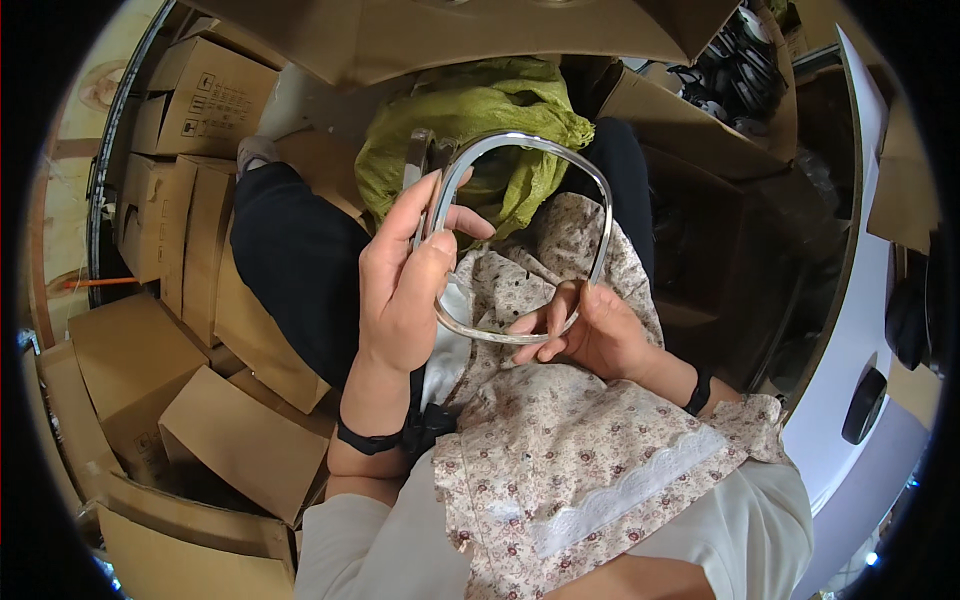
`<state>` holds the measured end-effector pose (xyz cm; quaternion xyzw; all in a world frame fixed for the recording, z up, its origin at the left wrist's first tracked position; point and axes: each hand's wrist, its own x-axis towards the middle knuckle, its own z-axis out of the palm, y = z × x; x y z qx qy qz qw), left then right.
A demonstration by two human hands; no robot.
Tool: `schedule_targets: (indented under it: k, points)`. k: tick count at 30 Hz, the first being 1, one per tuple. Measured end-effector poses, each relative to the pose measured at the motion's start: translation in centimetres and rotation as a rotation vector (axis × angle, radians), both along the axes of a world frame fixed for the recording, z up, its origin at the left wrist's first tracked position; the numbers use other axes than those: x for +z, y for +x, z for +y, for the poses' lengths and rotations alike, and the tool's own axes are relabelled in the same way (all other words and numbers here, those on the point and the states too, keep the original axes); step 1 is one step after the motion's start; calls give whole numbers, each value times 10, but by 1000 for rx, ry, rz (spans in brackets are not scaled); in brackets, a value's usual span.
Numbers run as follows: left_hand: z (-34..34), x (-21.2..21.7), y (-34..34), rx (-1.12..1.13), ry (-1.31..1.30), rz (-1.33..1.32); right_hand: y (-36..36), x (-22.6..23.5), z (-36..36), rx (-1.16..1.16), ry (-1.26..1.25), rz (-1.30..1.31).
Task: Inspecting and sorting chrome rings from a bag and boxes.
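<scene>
Silvery metal formed the rounded frame (607,225) I held up on my side of the green sack (500,95). My left hand (400,290) gripped one side; my right hand (590,325) pinched its lower edge. Brown cartons (240,430) lay left of the sack.

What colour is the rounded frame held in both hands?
The rounded frame is shiny silver, like polished metal; best seen in the head view.
</scene>
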<state>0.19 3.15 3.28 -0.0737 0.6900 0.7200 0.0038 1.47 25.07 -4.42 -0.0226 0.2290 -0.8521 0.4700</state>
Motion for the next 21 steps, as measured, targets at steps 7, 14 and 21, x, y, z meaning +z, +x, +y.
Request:
schedule_targets:
  k: [7, 14, 21]
  points:
    - [-1, 7, -5, -117, 90, 6, 3, 3, 0, 130, -161, 105]
    - [1, 8, -8, -184, 215, -57, 0, 9, 2, 231, -182, 174]
    - [1, 9, -11, -194, 258, -56, 1, 9, -1, 213, -259, 53]
